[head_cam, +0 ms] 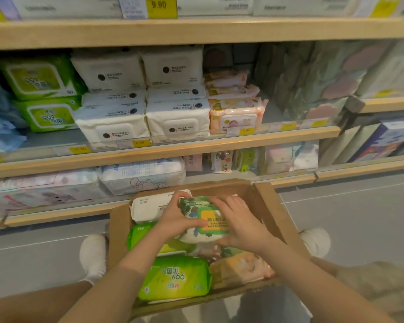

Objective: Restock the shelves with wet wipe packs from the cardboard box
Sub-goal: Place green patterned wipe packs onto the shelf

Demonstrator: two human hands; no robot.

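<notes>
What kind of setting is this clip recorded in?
Most likely a retail shop aisle. Wooden shelves carry stacked wet wipe packs behind yellow price tags, and both hands, left hand and right hand, hold a green pack over a cardboard box of stock.

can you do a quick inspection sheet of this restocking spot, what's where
surface: grey tiled floor; cardboard box stands on it between white shoes.
job's things: green-patterned wipe pack held over the box; bright green packs, a white pack and a peach pack lie inside.
clutter: nothing seen.
hands: left hand and right hand both grip the green-patterned wipe pack.
cables: nothing seen.
surroundings: wooden shelves stocked with white packs, green packs, peach packs; yellow price tags.
</notes>
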